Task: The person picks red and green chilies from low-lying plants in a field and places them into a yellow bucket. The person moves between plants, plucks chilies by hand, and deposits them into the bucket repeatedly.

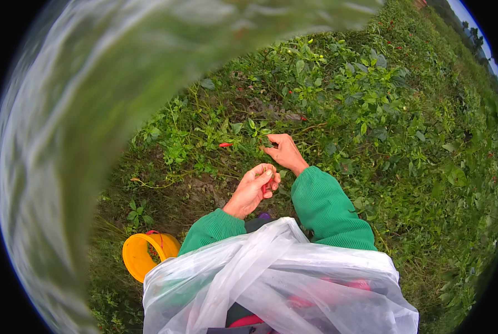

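My left hand (256, 187) is curled around a few small red chilli peppers (264, 188). My right hand (283, 150) reaches forward into the leaves of a low chilli plant (249, 131), fingers pinching among the foliage. One red chilli (225, 145) hangs on the plant just left of that hand. Both arms wear green sleeves (324, 206). A clear plastic bag (277, 278) with red shapes inside hangs in front of my body at the bottom of the view.
A yellow bucket (140, 253) sits on the ground at lower left. Dense green chilli plants (371, 100) fill the field to the right and ahead. A blurred, curved brim-like shape (65, 139) covers the left side of the view.
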A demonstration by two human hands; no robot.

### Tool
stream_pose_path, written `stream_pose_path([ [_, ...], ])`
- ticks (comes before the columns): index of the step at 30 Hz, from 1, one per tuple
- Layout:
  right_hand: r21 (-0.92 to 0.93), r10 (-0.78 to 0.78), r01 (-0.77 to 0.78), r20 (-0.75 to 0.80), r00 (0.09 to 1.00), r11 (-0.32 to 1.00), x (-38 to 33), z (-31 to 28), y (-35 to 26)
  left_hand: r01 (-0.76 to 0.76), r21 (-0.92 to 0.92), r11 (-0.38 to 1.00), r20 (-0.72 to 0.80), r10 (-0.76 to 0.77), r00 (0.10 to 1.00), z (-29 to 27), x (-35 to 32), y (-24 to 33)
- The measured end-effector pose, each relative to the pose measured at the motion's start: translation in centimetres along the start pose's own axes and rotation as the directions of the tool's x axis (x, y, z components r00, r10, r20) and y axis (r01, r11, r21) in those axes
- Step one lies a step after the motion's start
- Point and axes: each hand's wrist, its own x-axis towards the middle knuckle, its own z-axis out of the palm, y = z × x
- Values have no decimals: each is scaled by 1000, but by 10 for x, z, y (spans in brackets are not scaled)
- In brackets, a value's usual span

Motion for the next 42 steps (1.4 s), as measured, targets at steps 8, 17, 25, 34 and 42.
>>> stream_pose_path([
  [8,-37,105,-102,102,989,994,6,-27,-17,-441,681,585,-348,788,508,-37,-28,56],
  [17,-6,-103,104,110,989,995,-2,-17,-15,15,1000,-27,11,769,639,-29,3,54],
  [25,-156,-123,182,328,937,971,-12,-26,-13,-106,992,71,24,712,702,-48,1,30],
  [34,-337,-33,145,317,948,930,-22,-9,-34,-155,987,27,96,681,726,-41,-13,14],
  [42,-237,12,98,421,907,966,-32,3,-41,-169,966,-195,256,664,703,-39,-21,13],
])
